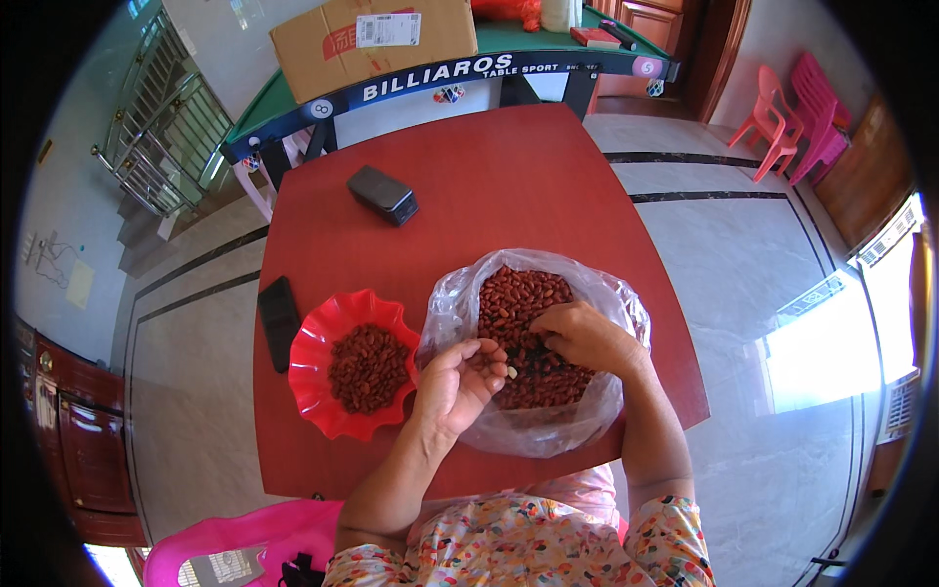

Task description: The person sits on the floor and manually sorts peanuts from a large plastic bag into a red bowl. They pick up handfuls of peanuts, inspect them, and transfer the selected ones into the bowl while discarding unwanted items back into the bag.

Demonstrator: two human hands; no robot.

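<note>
A clear plastic bag stands with its mouth spread wide, full of red-skinned peanuts. Into it reaches my right hand, its fingers bent down at the nuts; whether they pinch one is hidden. My left hand is cupped, palm turned up, over the bag's left side, and its curled fingers conceal what may lie inside. A pale piece, perhaps a bare kernel, shows just beside the left fingertips. Left of the bag, a red wavy-rimmed bowl contains more reddish nuts.
A black phone lies by the table's left edge, and a dark box-shaped object farther back. Behind the red table stands a billiard table carrying a cardboard box. Pink plastic chairs are at the far right.
</note>
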